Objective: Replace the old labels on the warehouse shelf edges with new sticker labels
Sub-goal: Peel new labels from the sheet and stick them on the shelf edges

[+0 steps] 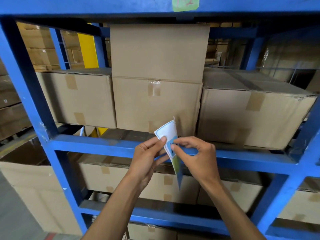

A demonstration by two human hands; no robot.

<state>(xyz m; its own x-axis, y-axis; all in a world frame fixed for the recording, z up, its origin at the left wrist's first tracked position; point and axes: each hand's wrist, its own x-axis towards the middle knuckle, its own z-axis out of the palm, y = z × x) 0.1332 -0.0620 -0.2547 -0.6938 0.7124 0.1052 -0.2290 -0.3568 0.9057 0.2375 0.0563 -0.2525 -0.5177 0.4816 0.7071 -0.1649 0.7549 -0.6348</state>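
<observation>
My left hand (pixel 147 157) grips a white sticker sheet (pixel 167 130) with blue-bordered labels, held upright in front of the blue shelf beam (pixel 97 144). My right hand (pixel 195 153) pinches a blue label (pixel 174 146) on that sheet between thumb and forefinger. The sheet's lower end, green and blue, hangs down between my hands. A green label (pixel 186 4) with red handwriting is stuck on the upper blue beam at the top of the view.
Taped cardboard boxes (pixel 155 104) fill the shelf behind the beam, one stacked on the middle box. More boxes sit on the lower levels. A blue upright (pixel 27 94) stands at left, another at right. A yellow post (pixel 87 47) shows behind.
</observation>
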